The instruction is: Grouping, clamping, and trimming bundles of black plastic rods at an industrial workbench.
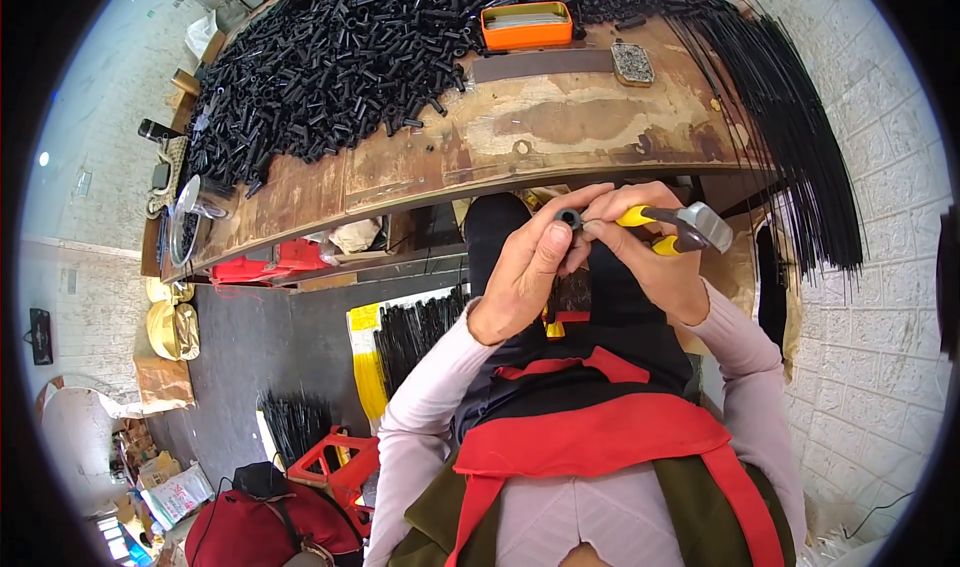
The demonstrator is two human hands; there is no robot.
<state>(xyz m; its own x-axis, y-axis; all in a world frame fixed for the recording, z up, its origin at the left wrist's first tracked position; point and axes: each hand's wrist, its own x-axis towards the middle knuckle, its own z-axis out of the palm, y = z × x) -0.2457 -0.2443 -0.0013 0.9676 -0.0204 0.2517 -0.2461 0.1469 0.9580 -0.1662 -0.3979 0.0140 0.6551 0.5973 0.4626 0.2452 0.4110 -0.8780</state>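
My left hand is closed on a short black tube, whose round open end faces up between thumb and fingers. My right hand meets it there, thumb and fingertips against the side of the tube. Tucked in that same hand is a pair of pliers with yellow and black handles and a grey metal head sticking out to the right. Both hands are above my lap, just in front of the table's near edge. What the right fingertips pinch is too small to make out.
A large heap of black tubes covers the left and back of the wooden table. An orange box of thin pieces and a small tin stand behind. Long black rods hang off the right end. A red stool stands lower left.
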